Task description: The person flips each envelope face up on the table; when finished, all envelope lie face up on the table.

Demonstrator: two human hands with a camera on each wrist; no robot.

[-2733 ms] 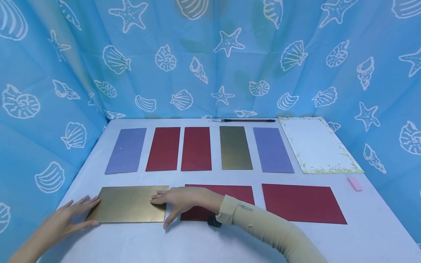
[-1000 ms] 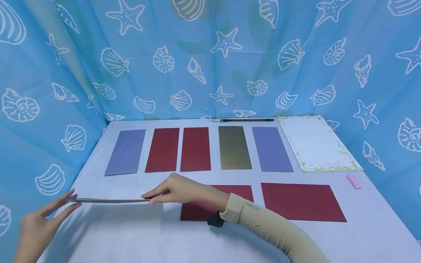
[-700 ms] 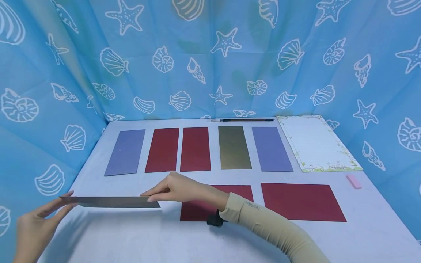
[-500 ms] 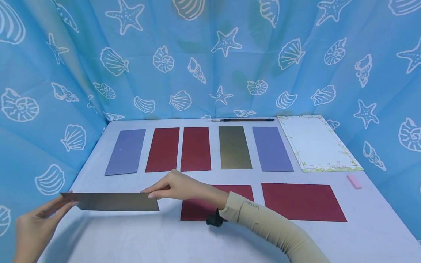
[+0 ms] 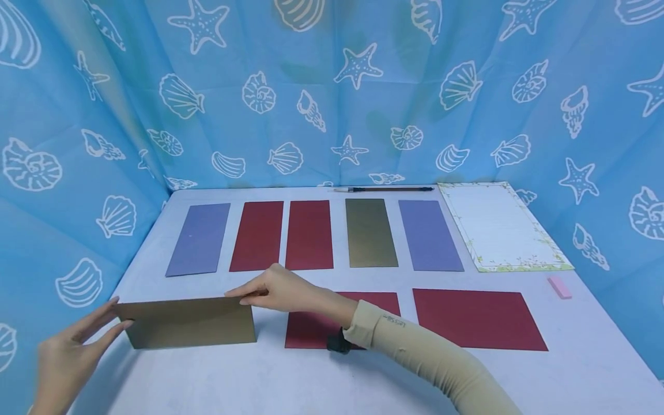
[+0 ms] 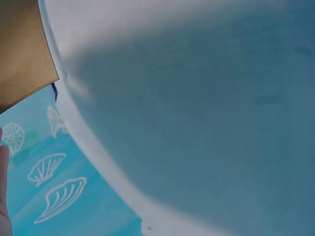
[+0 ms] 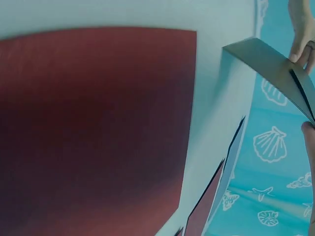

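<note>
A gold, rectangular sheet of stiff, card-like material (image 5: pixel 189 323), one of two gold ones in view, stands tilted up on its long side over the near left part of the white-covered table (image 5: pixel 197 380); whether its lower edge touches the cloth I cannot tell. The left hand (image 5: pixel 70 351) pinches its left end between thumb and fingers, and the right hand (image 5: pixel 282 288) pinches its upper right corner the same way.

Two red rectangular sheets lie flat to the right in the near row: one partly covered by the right forearm (image 5: pixel 306 332), the other fully visible (image 5: pixel 477 320). A small black object (image 5: pixel 338 342) sits under the right wrist, below the cuff of a khaki sleeve (image 5: pixel 430 360).

Five sheets lie upright-wise in the far row, left to right: a lavender one (image 5: pixel 198 239), two red ones side by side (image 5: pixel 256 236) (image 5: pixel 309 234), the second gold one (image 5: pixel 372 233) and another lavender one (image 5: pixel 430 235). That makes four red and two lavender.

Beyond them lies one dark-handled brush (image 5: pixel 391 189); at the right, one white sheet of paper with a floral border (image 5: pixel 503 225) and one pink block (image 5: pixel 559 287). A blue curtain printed with white shells and starfish (image 5: pixel 311 57) surrounds the table.
</note>
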